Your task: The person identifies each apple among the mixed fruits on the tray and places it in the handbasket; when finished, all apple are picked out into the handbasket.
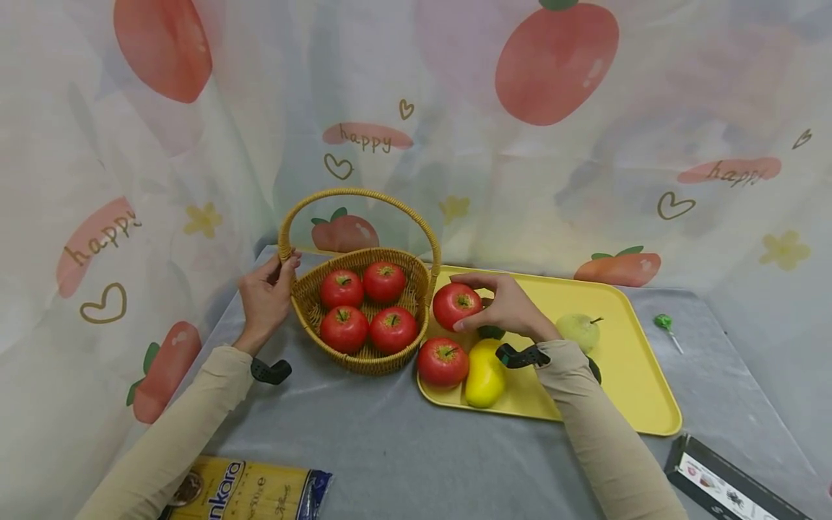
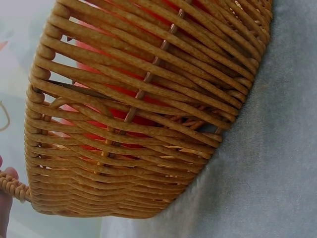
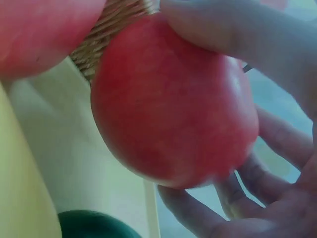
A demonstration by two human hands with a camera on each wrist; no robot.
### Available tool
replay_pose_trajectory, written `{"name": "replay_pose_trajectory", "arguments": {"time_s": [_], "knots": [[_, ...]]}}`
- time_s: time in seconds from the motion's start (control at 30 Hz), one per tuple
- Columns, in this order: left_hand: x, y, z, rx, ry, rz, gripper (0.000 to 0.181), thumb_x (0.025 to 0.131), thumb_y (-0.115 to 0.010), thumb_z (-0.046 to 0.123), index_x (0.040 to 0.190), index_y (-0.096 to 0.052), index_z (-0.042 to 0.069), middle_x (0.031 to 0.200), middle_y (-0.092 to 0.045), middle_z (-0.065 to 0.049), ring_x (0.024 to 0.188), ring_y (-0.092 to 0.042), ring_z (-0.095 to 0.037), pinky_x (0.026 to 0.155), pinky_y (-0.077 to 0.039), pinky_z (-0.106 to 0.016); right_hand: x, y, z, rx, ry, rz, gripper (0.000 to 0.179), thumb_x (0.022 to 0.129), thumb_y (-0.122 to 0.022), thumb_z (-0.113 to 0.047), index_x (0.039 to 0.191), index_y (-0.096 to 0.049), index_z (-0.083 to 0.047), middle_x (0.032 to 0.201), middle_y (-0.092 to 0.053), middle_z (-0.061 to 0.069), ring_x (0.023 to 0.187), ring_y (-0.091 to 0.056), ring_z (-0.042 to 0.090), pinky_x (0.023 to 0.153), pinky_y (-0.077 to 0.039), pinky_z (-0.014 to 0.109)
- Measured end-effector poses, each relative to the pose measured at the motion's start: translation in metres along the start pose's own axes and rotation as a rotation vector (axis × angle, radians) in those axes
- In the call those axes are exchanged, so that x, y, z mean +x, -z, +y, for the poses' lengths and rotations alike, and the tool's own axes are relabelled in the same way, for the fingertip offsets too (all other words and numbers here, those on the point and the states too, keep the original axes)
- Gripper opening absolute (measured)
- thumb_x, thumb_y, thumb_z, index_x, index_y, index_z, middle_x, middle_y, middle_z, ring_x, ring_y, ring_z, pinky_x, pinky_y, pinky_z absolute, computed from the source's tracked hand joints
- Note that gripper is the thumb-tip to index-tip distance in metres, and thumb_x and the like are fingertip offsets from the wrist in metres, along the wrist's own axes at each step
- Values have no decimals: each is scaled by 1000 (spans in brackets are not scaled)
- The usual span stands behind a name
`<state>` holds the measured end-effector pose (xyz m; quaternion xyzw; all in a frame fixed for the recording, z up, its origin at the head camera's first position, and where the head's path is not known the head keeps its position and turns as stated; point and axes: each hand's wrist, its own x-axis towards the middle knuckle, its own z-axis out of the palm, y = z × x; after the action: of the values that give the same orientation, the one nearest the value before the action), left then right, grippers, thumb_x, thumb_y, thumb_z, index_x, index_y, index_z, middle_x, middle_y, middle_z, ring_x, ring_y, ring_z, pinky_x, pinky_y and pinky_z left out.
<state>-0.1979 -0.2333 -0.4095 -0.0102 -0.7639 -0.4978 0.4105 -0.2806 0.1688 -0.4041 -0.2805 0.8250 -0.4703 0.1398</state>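
My left hand (image 1: 266, 292) grips the handle of a wicker basket (image 1: 364, 367) where it meets the rim on the left; in the left wrist view, fingertips (image 2: 5, 198) show at that handle. Several red apples (image 1: 343, 329) lie inside the basket. With thumb and fingers, my right hand (image 1: 510, 307) holds another red apple (image 1: 457, 306) above the left end of a yellow tray (image 1: 624, 361), just right of the basket. The right wrist view shows this apple (image 3: 173, 104) between thumb and fingers. Below it on the tray sit one more red apple (image 1: 443, 362) and a yellow mango-like fruit (image 1: 484, 375).
A pale green pear (image 1: 578, 331) and a partly hidden dark green item (image 1: 491, 332) are on the tray. Right of it lies a green lollipop (image 1: 664, 323). A black box (image 1: 728, 480) and a pasta packet (image 1: 253, 491) lie near the front. Printed curtains stand behind.
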Motion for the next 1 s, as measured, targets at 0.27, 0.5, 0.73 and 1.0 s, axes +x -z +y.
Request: {"name": "replay_pose_trajectory", "arguments": {"time_s": [0.27, 0.5, 0.73, 1.0], "knots": [[1, -3, -28, 16, 2, -2, 22, 103, -69, 5, 121, -79, -1, 102, -80, -26, 84, -66, 13, 72, -47, -4, -14, 5, -13, 153, 17, 38, 76, 75, -98, -11, 145, -66, -13, 144, -67, 11, 116, -73, 26, 88, -64, 35], [1, -1, -36, 13, 12, -25, 23, 104, -71, 14, 123, -80, 5, 106, -82, -18, 86, -68, 11, 74, -48, -5, -24, 4, -27, 261, 34, 39, 73, 77, -94, -3, 144, -66, -7, 141, -69, 6, 108, -77, 25, 86, -65, 38], [2, 0, -37, 12, 10, -21, 23, 103, -71, 11, 123, -80, 3, 109, -81, -18, 88, -66, 14, 76, -48, -4, -31, -5, -50, 349, 89, -6, 71, 80, -91, -1, 146, -63, -4, 139, -70, 6, 105, -79, 33, 82, -65, 46], [2, 1, -37, 11, 8, -24, 24, 104, -71, 15, 123, -80, 5, 107, -81, -17, 88, -67, 14, 76, -49, -5, -23, -23, -68, 420, 160, -17, 71, 80, -93, -5, 145, -64, -1, 141, -69, 8, 115, -75, 31, 90, -64, 44]]}}
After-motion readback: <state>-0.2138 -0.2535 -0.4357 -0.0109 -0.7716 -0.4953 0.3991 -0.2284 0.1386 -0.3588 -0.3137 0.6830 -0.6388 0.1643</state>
